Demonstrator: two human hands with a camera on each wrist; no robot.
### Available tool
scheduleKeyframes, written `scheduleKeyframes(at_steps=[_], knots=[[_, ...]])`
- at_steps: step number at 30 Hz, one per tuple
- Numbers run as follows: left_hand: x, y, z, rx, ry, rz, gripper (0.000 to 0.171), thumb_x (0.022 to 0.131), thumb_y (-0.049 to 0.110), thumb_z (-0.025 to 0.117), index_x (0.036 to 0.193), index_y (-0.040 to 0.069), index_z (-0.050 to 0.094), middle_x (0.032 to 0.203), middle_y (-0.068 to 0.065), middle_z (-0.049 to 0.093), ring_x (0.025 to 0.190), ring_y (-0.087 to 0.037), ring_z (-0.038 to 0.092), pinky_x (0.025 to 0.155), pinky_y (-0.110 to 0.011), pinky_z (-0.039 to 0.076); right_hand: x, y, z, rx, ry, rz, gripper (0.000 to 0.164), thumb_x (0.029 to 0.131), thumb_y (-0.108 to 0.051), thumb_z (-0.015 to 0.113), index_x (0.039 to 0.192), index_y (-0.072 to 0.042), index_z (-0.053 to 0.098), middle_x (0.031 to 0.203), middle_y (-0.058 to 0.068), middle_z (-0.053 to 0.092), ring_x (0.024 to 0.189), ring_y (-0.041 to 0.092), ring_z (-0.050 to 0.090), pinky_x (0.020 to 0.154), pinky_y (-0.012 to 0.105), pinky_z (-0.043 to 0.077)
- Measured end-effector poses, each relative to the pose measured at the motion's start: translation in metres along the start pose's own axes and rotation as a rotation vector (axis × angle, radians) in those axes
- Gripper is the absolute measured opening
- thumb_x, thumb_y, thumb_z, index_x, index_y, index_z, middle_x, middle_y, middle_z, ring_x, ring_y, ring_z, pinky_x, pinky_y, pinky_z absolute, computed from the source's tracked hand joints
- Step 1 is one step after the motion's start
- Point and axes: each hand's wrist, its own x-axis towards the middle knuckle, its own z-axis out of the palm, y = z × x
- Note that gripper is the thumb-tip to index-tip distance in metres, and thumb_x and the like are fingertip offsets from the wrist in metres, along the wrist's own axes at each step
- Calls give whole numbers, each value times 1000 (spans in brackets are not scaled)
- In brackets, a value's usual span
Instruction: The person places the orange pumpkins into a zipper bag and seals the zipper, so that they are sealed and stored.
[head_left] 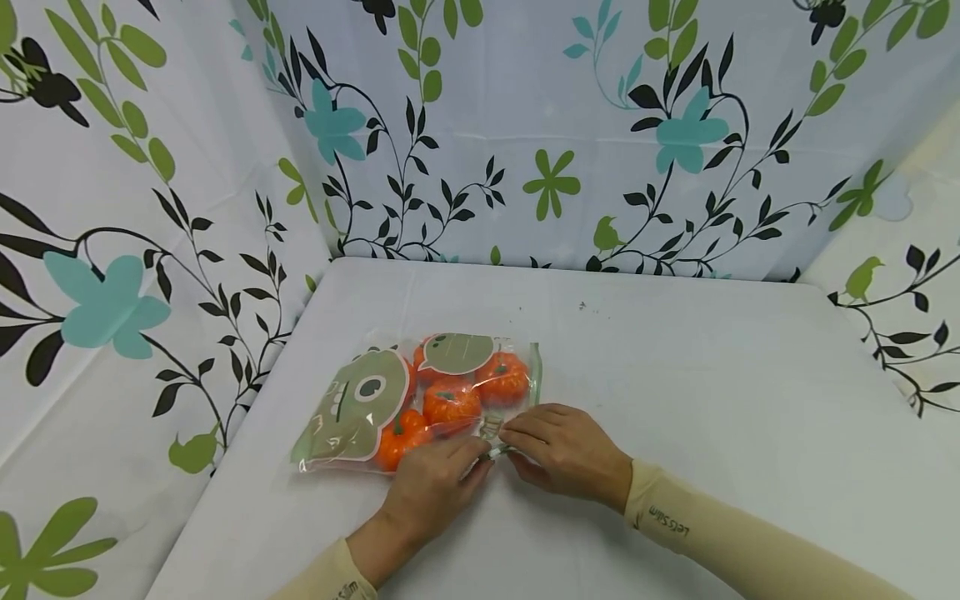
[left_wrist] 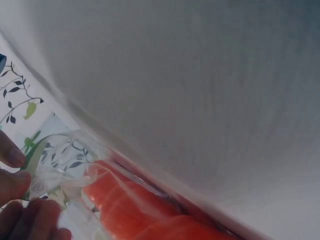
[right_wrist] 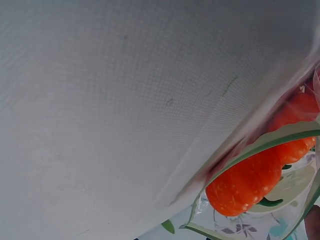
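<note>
A clear zip bag (head_left: 352, 408) printed with green cartoon faces lies on the table, with several small orange pumpkins (head_left: 502, 379) inside. My left hand (head_left: 431, 483) pinches the near corner of its right end. Close beside it, my right hand (head_left: 570, 450) also pinches the bag's edge, fingertips almost meeting the left ones. In the right wrist view, the green-rimmed mouth (right_wrist: 280, 135) gapes around a pumpkin (right_wrist: 245, 185). The left wrist view shows fingers (left_wrist: 15, 185) on the green strip, with crinkled film and an orange pumpkin (left_wrist: 130, 205) beyond.
The white-covered table (head_left: 675, 375) extends to the right of the bag. Patterned curtains (head_left: 480, 150) with leaves and flowers stand at the back and along both sides. A few dark specks (head_left: 582, 306) mark the cloth behind the bag.
</note>
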Motion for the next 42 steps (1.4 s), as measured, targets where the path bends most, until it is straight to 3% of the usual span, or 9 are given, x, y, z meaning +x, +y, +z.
scheduleKeyframes(at_steps=[5, 12, 24, 27, 29, 32, 37, 42], knots=[[0, -2, -2, 64, 10, -4, 27, 69, 20, 94, 88, 10, 77, 84, -1, 76, 75, -14, 74, 64, -30, 58, 0, -2, 2, -1, 3, 8, 39, 73, -20, 88, 109, -9, 77, 104, 0, 75, 94, 14, 71, 86, 32, 56], [2, 3, -7, 87, 2, 75, 30, 68, 11, 93, 94, 8, 79, 87, -2, 76, 76, -15, 74, 66, -30, 59, 6, -7, 0, 26, 7, 12, 41, 74, -25, 90, 109, -11, 78, 105, -1, 75, 94, 13, 71, 84, 31, 56], [7, 15, -19, 270, -61, 194, 27, 73, 12, 90, 95, 3, 76, 86, -7, 75, 73, -19, 72, 69, -32, 59, 11, -12, -7, 41, 24, -18, 34, 80, -25, 87, 108, -8, 78, 102, -1, 76, 92, 11, 72, 83, 30, 57], [7, 15, -20, 290, -63, 216, 12, 95, 11, 68, 96, 1, 75, 87, -8, 74, 75, -20, 72, 71, -34, 60, 12, -12, -8, 32, 33, -30, 33, 81, -25, 86, 108, -8, 78, 102, 0, 76, 92, 11, 72, 83, 30, 57], [7, 15, -20, 296, -49, 231, 32, 106, 10, 47, 96, 0, 75, 88, -9, 74, 76, -20, 72, 72, -34, 60, 12, -12, -8, 26, 35, -37, 33, 81, -25, 86, 109, -8, 78, 103, 0, 76, 92, 12, 72, 84, 30, 57], [7, 15, -20, 306, -13, 257, 55, 111, 11, 23, 96, 0, 75, 88, -9, 74, 76, -19, 72, 73, -34, 60, 11, -12, -9, 21, 36, -44, 30, 85, -25, 82, 110, -9, 79, 104, 0, 76, 92, 12, 72, 84, 31, 57], [8, 14, -23, 314, 13, 297, 48, 109, 10, 30, 95, 1, 74, 88, -8, 74, 78, -19, 72, 75, -34, 59, 9, -10, -11, 22, 49, -51, 22, 96, -24, 71, 110, -9, 79, 104, 0, 76, 94, 12, 72, 85, 31, 56], [10, 12, -25, 315, 46, 332, 38, 107, 10, 37, 94, 2, 72, 87, -7, 73, 78, -19, 72, 76, -34, 59, 7, -8, -11, 28, 79, -52, 23, 100, -23, 65, 111, -8, 78, 105, 1, 76, 94, 12, 72, 84, 31, 57]])
